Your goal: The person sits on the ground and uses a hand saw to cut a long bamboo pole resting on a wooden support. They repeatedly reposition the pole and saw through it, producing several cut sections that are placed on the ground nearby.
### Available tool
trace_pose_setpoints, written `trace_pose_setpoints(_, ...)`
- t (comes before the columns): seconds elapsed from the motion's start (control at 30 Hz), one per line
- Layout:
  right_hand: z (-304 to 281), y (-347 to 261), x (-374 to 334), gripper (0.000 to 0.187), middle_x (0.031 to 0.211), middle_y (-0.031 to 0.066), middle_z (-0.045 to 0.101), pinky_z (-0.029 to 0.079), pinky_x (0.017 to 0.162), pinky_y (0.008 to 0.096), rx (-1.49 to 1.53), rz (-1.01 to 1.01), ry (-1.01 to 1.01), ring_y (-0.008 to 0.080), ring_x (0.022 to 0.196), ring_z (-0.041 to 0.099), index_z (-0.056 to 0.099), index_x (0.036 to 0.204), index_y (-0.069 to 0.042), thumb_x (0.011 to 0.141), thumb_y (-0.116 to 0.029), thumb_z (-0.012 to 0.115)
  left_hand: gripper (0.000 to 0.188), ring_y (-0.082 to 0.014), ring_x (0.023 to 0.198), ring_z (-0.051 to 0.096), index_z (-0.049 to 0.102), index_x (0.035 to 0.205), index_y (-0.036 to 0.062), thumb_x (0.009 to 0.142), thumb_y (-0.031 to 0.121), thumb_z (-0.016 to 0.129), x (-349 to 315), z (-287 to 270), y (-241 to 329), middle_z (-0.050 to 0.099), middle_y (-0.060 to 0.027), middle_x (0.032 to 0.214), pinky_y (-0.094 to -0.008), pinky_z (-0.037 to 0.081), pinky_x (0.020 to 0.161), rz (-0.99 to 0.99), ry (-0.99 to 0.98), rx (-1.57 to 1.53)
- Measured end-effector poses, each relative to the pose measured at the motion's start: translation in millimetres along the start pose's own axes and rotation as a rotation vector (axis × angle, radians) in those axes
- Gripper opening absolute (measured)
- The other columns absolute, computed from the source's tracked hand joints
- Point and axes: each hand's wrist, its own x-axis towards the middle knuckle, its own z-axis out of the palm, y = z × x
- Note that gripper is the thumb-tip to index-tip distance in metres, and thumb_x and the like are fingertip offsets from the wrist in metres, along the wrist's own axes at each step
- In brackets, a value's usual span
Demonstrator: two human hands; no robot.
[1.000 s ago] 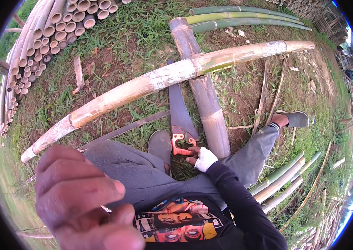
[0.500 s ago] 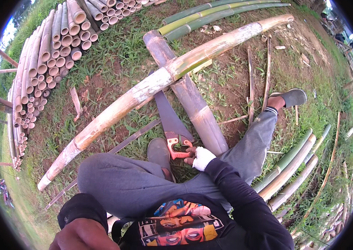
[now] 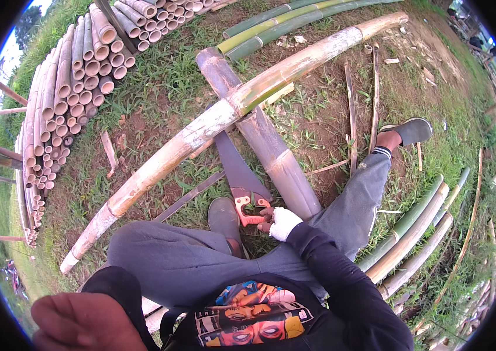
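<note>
While my gloved right hand [image 3: 280, 223] grips the saw [image 3: 237, 159] by its orange handle, my bare left hand [image 3: 87, 322] is raised close, its grip impossible to tell.
The one saw is between my left shoe [image 3: 223, 216] and one thick dark bamboo [image 3: 283, 167], long axis running away from me and leaning left, handle nearest; one pale pole [image 3: 163, 167] crosses above, hiding part of the blade. Three green poles [image 3: 295, 20] lie beyond. The lower edge cuts off my left hand.
</note>
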Motion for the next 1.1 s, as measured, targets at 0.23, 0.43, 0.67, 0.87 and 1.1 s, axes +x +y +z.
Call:
trace_pose_setpoints(0.23,1,2,3,0.065,0.125,0.0254,0.073,0.054,0.103,0.0401,0.069,0.047,-0.057,0.0344,0.117,0.072,0.059,0.143,0.004,0.092,-0.032,0.079,0.066,-0.0213,0.086,0.045,0.055,0.145,0.0250,0.085,-0.002,0.066,-1,30,-23,0.053,-0.0087,0.109,-0.0350,0.037,0.071,-0.358,-0.320,0.427)
trace_pose_setpoints(0.43,2,6,5,0.066,0.124,0.0262,0.073,0.054,0.103,0.0407,0.048,0.017,-0.035,0.0349,0.116,0.072,0.061,0.142,0.004,0.091,-0.034,0.080,0.059,-0.0206,0.088,0.047,0.058,0.140,0.0235,0.084,0.007,0.069,-4,9,-15,0.055,-0.0076,0.107,-0.0356,0.039,0.072,-0.076,-0.101,0.029)
trace_pose_setpoints(0.67,3,6,6,0.065,0.123,0.0259,0.074,0.054,0.102,0.0414,0.049,0.040,-0.042,0.0355,0.116,0.072,0.062,0.141,0.004,0.090,-0.034,0.080,0.053,-0.0198,0.090,0.049,0.062,0.136,0.0217,0.084,0.018,0.073,-5,25,-26,0.058,-0.0063,0.104,-0.0363,0.040,0.074,-0.282,-0.242,0.426)
trace_pose_setpoints(0.87,3,8,4,0.067,0.119,0.0238,0.074,0.055,0.099,0.0413,0.038,0.038,-0.010,0.0341,0.112,0.073,0.062,0.140,0.005,0.090,-0.034,0.082,0.049,-0.0191,0.092,0.051,0.065,0.131,0.0201,0.084,0.027,0.076,-2,24,-32,0.059,-0.0052,0.101,-0.0369,0.042,0.075,-0.292,-0.326,0.505)
trace_pose_setpoints(1.1,4,-9,2,0.064,0.121,0.0205,0.073,0.056,0.097,0.0453,-0.275,0.019,-0.026,0.0356,0.113,0.071,0.062,0.140,-0.002,0.092,-0.042,0.078,0.048,-0.0183,0.094,0.053,0.069,0.127,0.0183,0.083,0.037,0.079,-51,-82,-46,0.062,-0.0039,0.099,-0.0376,0.044,0.076,-0.323,-0.296,0.471)
